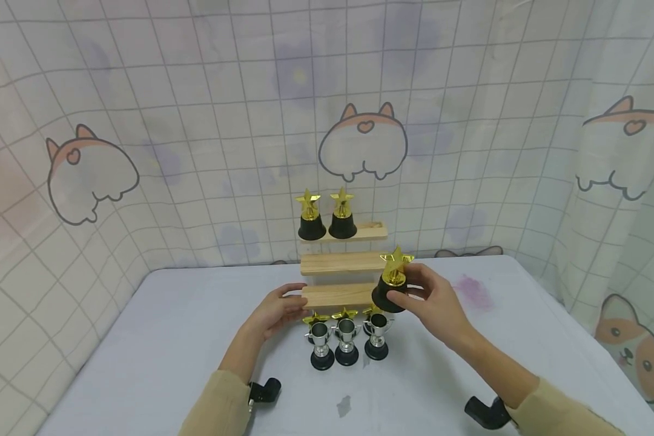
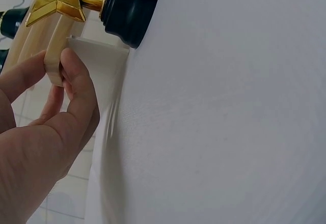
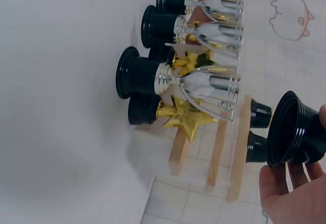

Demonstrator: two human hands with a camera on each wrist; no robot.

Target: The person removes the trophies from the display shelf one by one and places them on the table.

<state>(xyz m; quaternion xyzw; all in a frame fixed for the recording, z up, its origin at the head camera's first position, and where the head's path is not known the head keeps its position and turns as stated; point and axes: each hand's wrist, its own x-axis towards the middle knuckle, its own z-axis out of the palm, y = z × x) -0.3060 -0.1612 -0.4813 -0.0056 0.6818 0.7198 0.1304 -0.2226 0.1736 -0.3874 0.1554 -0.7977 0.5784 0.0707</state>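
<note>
I log: right hand (image 1: 436, 306), fingers grasping one gold star trophy (image 1: 394, 278); left hand (image 1: 275, 312), apparently pinching lowest wooden step (image 1: 338, 295).

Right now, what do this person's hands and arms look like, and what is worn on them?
Both the left hand and the right hand are bare and ungloved. The beige fabric left sleeve and matching right sleeve stop short of the hands. Near each sleeve end sits a small, black, angled device: a left device and a right device.
</note>
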